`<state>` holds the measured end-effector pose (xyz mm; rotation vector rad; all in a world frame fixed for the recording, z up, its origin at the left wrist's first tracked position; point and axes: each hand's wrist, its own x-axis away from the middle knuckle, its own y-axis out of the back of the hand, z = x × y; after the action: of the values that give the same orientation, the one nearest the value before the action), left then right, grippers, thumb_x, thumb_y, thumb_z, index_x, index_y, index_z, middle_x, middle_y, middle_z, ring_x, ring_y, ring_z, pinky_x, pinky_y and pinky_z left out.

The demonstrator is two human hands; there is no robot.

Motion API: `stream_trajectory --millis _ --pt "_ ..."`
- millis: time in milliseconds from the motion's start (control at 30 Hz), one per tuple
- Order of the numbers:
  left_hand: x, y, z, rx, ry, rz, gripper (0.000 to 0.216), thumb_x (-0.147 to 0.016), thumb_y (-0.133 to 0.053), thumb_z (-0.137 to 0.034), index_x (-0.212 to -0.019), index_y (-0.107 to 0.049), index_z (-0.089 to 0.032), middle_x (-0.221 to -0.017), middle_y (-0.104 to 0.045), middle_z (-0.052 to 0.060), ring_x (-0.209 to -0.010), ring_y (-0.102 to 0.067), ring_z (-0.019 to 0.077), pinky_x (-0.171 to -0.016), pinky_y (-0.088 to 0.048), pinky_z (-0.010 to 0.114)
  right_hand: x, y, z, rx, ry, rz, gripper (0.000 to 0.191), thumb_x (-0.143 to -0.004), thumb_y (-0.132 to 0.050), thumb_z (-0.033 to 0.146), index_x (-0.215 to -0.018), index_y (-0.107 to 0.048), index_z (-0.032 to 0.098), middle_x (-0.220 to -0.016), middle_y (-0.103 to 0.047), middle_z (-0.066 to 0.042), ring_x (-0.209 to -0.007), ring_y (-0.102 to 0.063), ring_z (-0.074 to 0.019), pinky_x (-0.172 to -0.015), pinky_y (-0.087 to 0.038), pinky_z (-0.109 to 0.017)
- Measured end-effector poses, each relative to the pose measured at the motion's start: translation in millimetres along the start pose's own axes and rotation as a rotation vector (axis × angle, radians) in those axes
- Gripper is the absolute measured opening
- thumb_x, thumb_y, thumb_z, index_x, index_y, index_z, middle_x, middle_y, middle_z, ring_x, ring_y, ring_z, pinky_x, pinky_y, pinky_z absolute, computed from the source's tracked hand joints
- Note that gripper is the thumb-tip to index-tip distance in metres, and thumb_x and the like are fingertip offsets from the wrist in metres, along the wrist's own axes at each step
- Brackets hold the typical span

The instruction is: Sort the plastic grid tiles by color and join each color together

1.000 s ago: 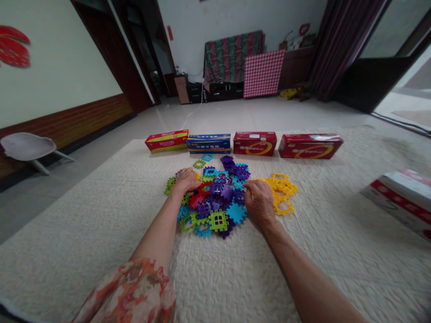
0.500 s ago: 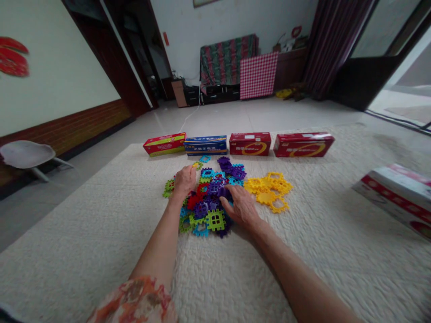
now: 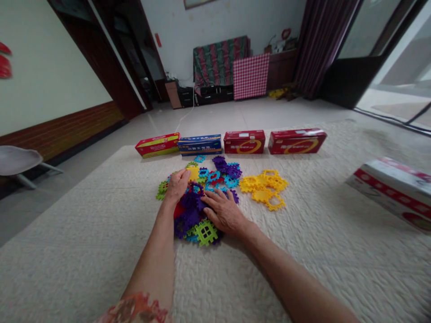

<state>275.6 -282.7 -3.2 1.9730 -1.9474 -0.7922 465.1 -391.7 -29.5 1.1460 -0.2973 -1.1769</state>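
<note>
A mixed pile of plastic interlocking pieces in purple, green, blue and red lies in front of me. My left hand [image 3: 178, 185] is closed on a yellow interlocking piece [image 3: 193, 173] at the pile's far left. My right hand [image 3: 224, 211] lies over the right side of the pile, fingers stretched out and touching purple pieces [image 3: 191, 208]. A green window-shaped piece [image 3: 206, 232] shows at the near edge. Right of the pile, several yellow pieces [image 3: 266, 186] lie in a group of their own.
Along the far edge of the cream quilted cover [image 3: 286, 260] stand a red-and-green box [image 3: 158, 145], a blue box [image 3: 200, 145] and two dark red boxes, one in the middle [image 3: 244, 142] and one farther right [image 3: 296, 141]. A larger white-and-red box [image 3: 393, 193] sits at right.
My left hand has drawn the yellow piece out into plainer view. My right hand has moved left and nearer, shifting purple pieces toward the pile's near left. The view has turned slightly.
</note>
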Motion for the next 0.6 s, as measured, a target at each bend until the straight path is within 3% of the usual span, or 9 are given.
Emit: stream_trajectory --millis 100,167,333,467,533,600 --pt "4.9 -1.9 -4.5 -0.154 -0.089 0.137 0.028 -0.085 -0.044 -0.042 -0.070 -0.053 -0.021 -0.062 -0.059 -0.004 -0.060 -0.058 0.0129 -0.057 -0.042 0.021 0.1 1.5 -3.1 -0.015 0.024 -0.007 0.036 -0.099 -0.039 0.036 -0.128 -0.057 0.027 -0.141 -0.053 -0.006 -0.127 -0.043 -0.0274 -0.109 -0.020 -0.056" --pt "7.0 -2.9 -5.6 -0.275 -0.147 0.166 0.027 -0.084 -0.044 -0.039 -0.068 -0.054 -0.020 -0.061 -0.058 -0.003 -0.060 -0.056 0.0130 -0.058 -0.041 0.021 0.4 1.6 -4.5 -0.022 0.043 -0.012 0.034 -0.099 -0.039 0.034 -0.126 -0.058 0.027 -0.139 -0.055 -0.005 -0.125 -0.045 -0.0258 -0.109 -0.020 -0.054" --pt "6.6 0.7 -8.4 -0.486 -0.128 -0.016 0.025 -0.082 -0.045 -0.034 -0.063 -0.054 -0.020 -0.058 -0.059 0.000 -0.064 -0.057 0.0147 -0.061 -0.039 0.023 0.0 -0.1 -6.3 -0.036 0.041 -0.036 0.033 -0.099 -0.039 0.031 -0.125 -0.058 0.025 -0.137 -0.057 -0.005 -0.124 -0.047 -0.0245 -0.109 -0.020 -0.052" --pt "4.6 8.6 -21.2 -0.345 -0.075 -0.113 0.022 -0.082 -0.045 -0.034 -0.072 -0.059 -0.020 -0.055 -0.060 -0.002 -0.059 -0.059 0.0136 -0.059 -0.040 0.022 -0.5 0.1 -8.5 -0.048 0.037 -0.062 0.031 -0.099 -0.040 0.028 -0.123 -0.058 0.024 -0.130 -0.062 -0.006 -0.120 -0.051 -0.0226 -0.108 -0.022 -0.049" --pt "4.9 8.7 -27.9 -0.261 -0.102 -0.059 0.022 -0.081 -0.046 -0.037 -0.074 -0.059 -0.020 -0.053 -0.059 -0.004 -0.055 -0.059 0.0134 -0.056 -0.040 0.022 -0.4 0.1 -9.6 -0.047 0.044 -0.071 0.029 -0.098 -0.040 0.028 -0.121 -0.059 0.024 -0.127 -0.064 -0.006 -0.118 -0.052 -0.0222 -0.106 -0.023 -0.048" --pt "6.3 4.7 -30.5 -0.216 -0.134 0.074 0.021 -0.078 -0.048 -0.037 -0.070 -0.056 -0.020 -0.052 -0.056 -0.005 -0.053 -0.059 0.0136 -0.052 -0.039 0.022 -0.1 -0.5 -10.6 -0.044 0.053 -0.078 0.029 -0.098 -0.041 0.028 -0.120 -0.059 0.024 -0.126 -0.065 -0.006 -0.117 -0.053 -0.0221 -0.105 -0.024 -0.047"
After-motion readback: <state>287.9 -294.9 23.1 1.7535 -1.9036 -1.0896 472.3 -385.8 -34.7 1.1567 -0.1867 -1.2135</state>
